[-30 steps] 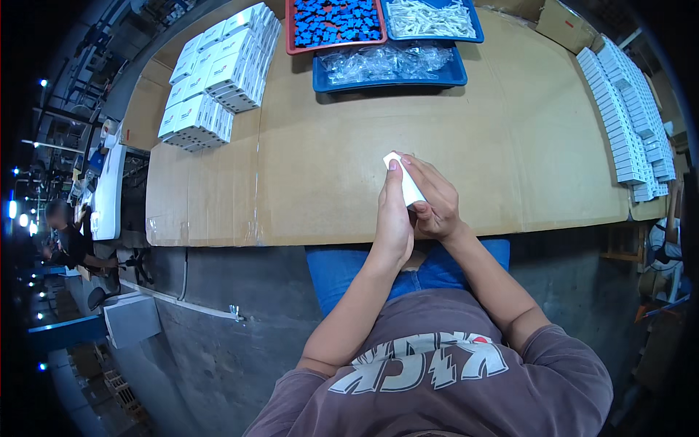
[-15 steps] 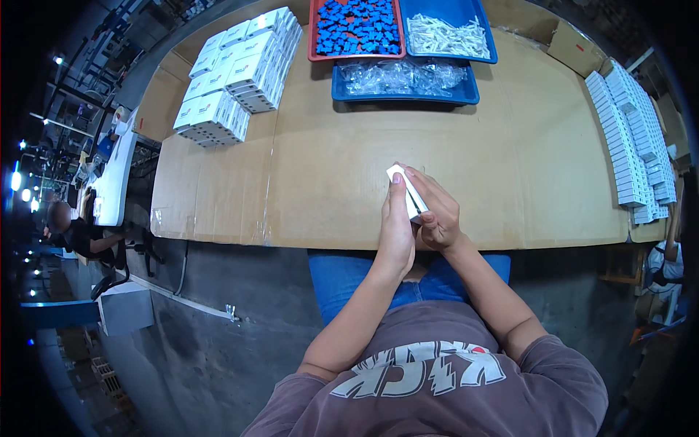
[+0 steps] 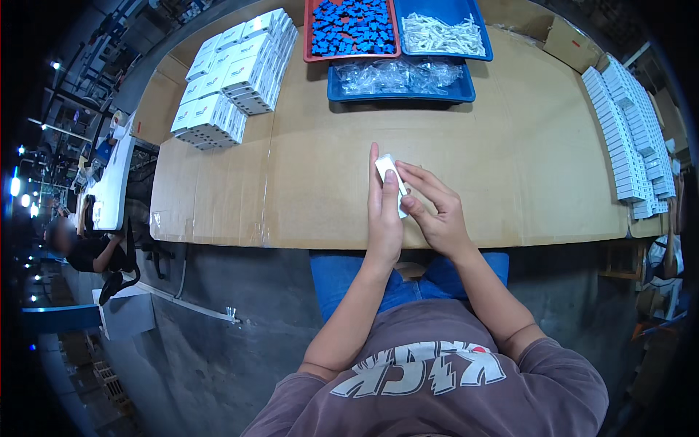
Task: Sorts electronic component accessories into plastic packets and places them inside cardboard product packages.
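A small, narrow white box (image 3: 389, 172) stands tilted above the near middle of the cardboard-covered table. My left hand (image 3: 384, 226) holds it, thumb across the near face and the fingers pointing up along its left side. On the right side, my right hand (image 3: 440, 218) grips the box by its edge, with the fingertips near the top and the thumb by the lower end. Its fingers are stretched and the palm is away from the box. The box's far side is hidden.
Stacked white boxes (image 3: 226, 80) stand at the back left, and more white boxes (image 3: 619, 138) line the right edge. At the back are a red tray (image 3: 306, 44) of blue parts, a blue tray (image 3: 486, 36) of white pieces and another blue tray (image 3: 408, 100) of clear plastic pieces.
The box has moved slightly left and up, and its dark slit no longer shows. My right hand has loosened from wrapping around it to fingertip contact. My left fingers have straightened.
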Demonstrator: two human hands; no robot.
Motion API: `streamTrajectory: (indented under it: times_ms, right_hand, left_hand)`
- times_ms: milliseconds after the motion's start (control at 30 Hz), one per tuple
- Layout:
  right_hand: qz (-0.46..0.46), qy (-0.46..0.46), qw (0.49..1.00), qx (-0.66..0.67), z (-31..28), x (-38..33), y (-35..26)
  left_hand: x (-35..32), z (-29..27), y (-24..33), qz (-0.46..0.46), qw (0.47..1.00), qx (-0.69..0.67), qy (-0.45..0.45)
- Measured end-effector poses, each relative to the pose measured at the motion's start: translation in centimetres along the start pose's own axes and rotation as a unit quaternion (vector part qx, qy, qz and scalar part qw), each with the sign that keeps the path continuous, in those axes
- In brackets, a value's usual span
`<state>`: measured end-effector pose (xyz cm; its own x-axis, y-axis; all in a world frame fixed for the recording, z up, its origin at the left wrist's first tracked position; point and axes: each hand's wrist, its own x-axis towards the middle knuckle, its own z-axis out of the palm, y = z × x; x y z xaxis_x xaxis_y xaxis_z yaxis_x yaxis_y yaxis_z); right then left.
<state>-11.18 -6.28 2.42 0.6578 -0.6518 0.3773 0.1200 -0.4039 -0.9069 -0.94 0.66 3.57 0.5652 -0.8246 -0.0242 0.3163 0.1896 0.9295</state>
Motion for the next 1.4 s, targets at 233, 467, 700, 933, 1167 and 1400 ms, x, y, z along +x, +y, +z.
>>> streamTrajectory:
  times_ms: [233,467,700,933,1167,1400]
  right_hand:
    - [-0.021,0.010,0.999,-0.040,1.4,-0.7,-0.3]
    - [-0.145,0.014,0.982,-0.122,0.8,0.1,-0.8]
    - [-0.167,0.021,0.978,-0.127,1.4,0.7,-1.6]
    - [-0.062,-0.005,0.998,-0.006,2.3,0.7,-2.5]
    - [0.315,-0.020,0.894,0.317,0.7,1.3,-4.6]
    - [0.214,-0.003,0.937,0.278,2.2,0.3,-3.8]
  left_hand:
    - [-0.1,-0.6,-0.8,0.062,0.994,0.085,0.025]
    - [-0.1,-0.6,-0.7,0.132,0.981,0.142,0.001]
    - [-0.4,-0.6,0.8,0.156,0.980,0.126,0.013]
    - [-0.6,-2.0,1.0,0.169,0.980,0.107,0.009]
    - [-0.2,-3.1,0.0,0.243,0.948,0.202,-0.044]
    - [-0.7,-1.9,0.4,0.231,0.959,0.165,-0.017]
